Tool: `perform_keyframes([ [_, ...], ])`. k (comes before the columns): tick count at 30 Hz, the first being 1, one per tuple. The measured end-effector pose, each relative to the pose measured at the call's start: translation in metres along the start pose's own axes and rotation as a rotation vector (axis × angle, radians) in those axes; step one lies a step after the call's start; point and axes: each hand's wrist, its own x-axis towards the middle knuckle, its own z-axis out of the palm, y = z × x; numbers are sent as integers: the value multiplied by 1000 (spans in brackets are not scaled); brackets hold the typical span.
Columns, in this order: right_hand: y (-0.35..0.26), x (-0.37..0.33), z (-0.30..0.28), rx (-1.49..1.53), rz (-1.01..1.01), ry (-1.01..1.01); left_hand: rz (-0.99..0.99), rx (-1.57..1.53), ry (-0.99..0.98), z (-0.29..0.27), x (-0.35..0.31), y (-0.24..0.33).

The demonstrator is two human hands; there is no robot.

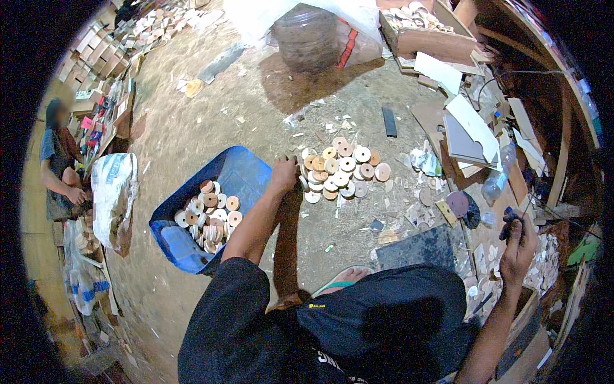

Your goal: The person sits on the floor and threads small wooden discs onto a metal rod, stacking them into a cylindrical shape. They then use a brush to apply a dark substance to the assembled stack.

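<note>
Wooden discs (341, 171) heap beside the left hand (284, 174), grip unclear; a nudge could scatter them. Right hand (518, 246) clasps a dark object (510, 218).

Short black sleeve (236, 288), dark legwear (403, 294) — yellow mark (311, 306), green-strapped sandal (337, 285)

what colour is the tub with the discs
The tub is blue, best seen in the head view.

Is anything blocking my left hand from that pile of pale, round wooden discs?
Nothing visible does: your bare left hand is at the left edge of the pile of pale, round wooden discs.
</note>
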Motion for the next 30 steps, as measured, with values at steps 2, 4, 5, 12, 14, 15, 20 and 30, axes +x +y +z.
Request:
perform_keyframes([
  [2,-2,-2,-1,7,28,9,-5,-130,11,-3,-6,2],
  [4,-4,-4,0,46,69,36,64,-231,35,-2,-19,7],
  [5,-5,-3,1,39,45,36,58,-343,40,4,-24,16],
  [12,-3,2,7,53,18,-50,17,-373,311,52,-37,59],
  [14,-3,0,6,87,51,-61,10,-301,326,55,-39,59],
  [15,-3,-2,7,114,45,-54,15,-236,354,54,-40,59],
  [20,-6,-5,5,68,11,-23,-41,-310,176,41,-37,62],
  [30,6,-11,2,33,28,-40,-130,-120,-22,37,-7,94],
])
